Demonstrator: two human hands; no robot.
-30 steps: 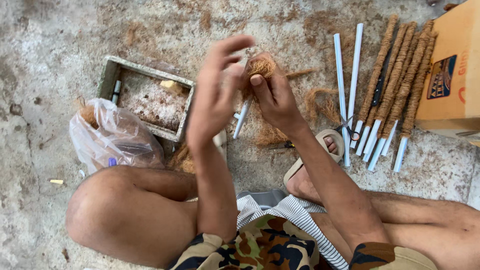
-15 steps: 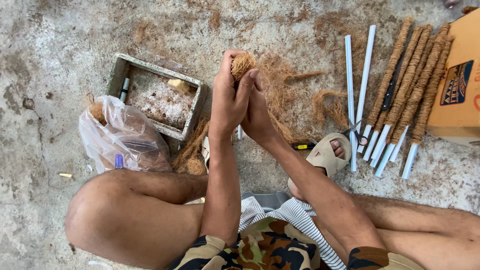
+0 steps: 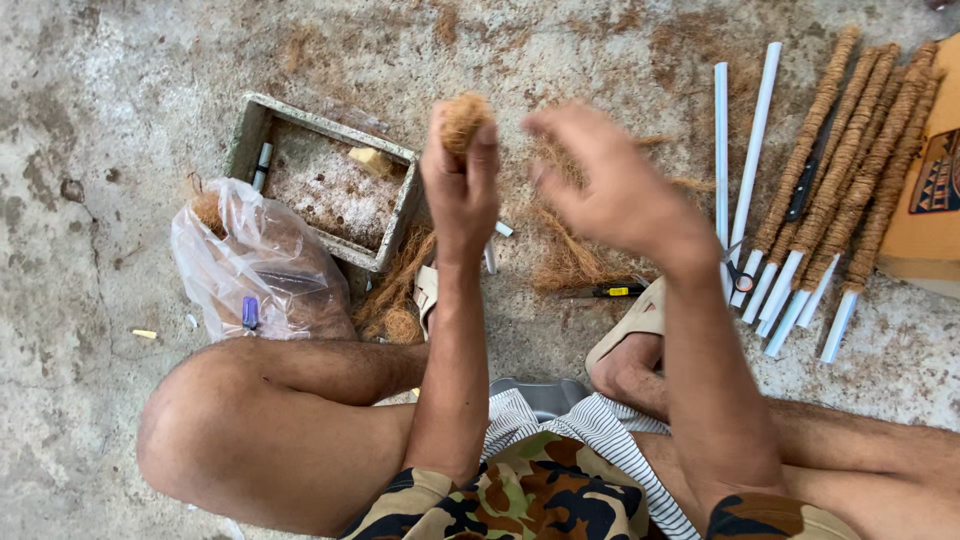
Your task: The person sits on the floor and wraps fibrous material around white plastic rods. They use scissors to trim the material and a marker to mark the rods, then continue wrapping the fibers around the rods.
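Head view. The left hand [image 3: 460, 185] was raised over the concrete floor [image 3: 120, 90], fingers closed round a stick wound with brown coir fibre; the fibre-wrapped tip [image 3: 464, 117] stuck out above the fist, and a pale lower end of the stick [image 3: 490, 256] showed below the wrist. The right hand [image 3: 612, 185] was just beside it, fingers spread apart, blurred, holding nothing.

Below the hands lay a loose coir pile [image 3: 570, 255], with more strands by the shallow box [image 3: 325, 185]. A clear plastic bag [image 3: 255, 265] sat against the person's left knee. To the right, bare white tubes [image 3: 740, 170] lay next to finished coir-wrapped sticks [image 3: 850, 170], and an orange carton [image 3: 930, 200] stood at the edge. A small tool with a yellow handle [image 3: 605, 291] lay by the sandal [image 3: 640, 325].

Risks, as judged: with only one hand clamped on the stick, the wrap at the tip could have loosened, since nothing else pinned the fibre. Loose strands could have shed onto the pile. The blur hid whether the fibre was tied off; I could not tell.
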